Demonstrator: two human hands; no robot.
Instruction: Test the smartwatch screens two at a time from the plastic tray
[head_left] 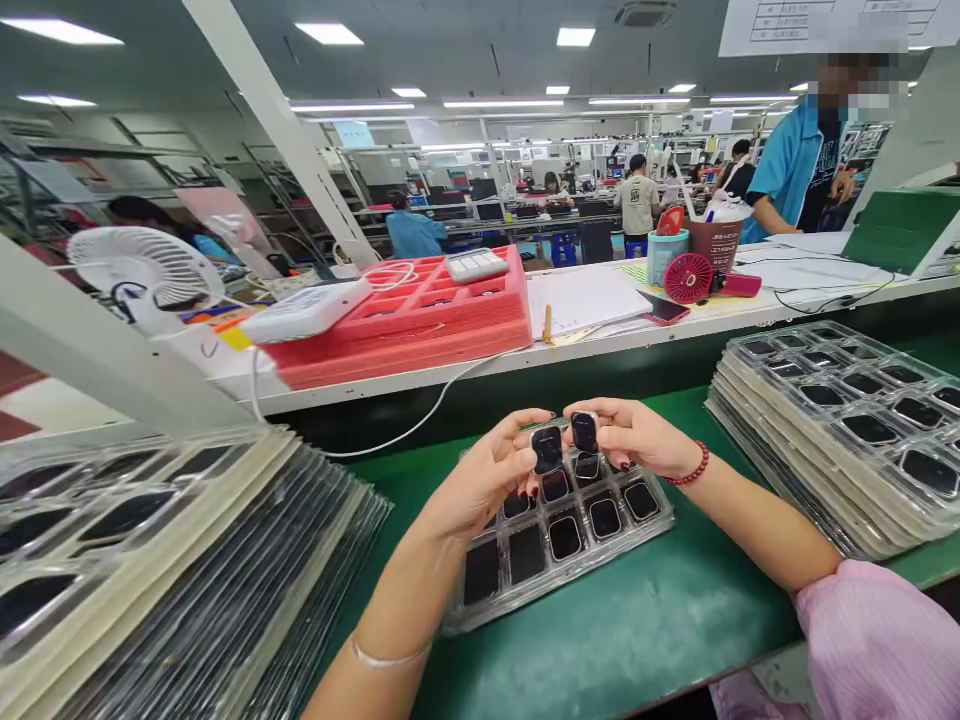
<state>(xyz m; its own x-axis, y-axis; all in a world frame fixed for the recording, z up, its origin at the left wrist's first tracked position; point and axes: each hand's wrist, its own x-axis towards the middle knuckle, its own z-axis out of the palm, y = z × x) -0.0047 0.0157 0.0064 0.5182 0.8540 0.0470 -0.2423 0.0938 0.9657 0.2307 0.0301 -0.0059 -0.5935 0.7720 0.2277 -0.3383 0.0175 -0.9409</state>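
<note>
My left hand (487, 475) grips a black-faced square watch case (547, 450) between thumb and fingers. Close beside it, my right hand (637, 435) pinches a second black-faced watch case (584, 432). Both are held upright above a clear plastic tray (559, 578). Several dark square pieces sit in the tray's compartments, some with a silver rim, such as the one at the front middle (565, 538). My hands hide part of the tray's back rows.
Stacked trays stand at the left (225, 560) and right (825, 440) on the green table (637, 620). Behind, a shelf (420, 375) bears red foam trays (450, 325), papers (585, 300) and a small fan (688, 278). A white cable (397, 437) hangs down. A person in blue (787, 165) stands beyond.
</note>
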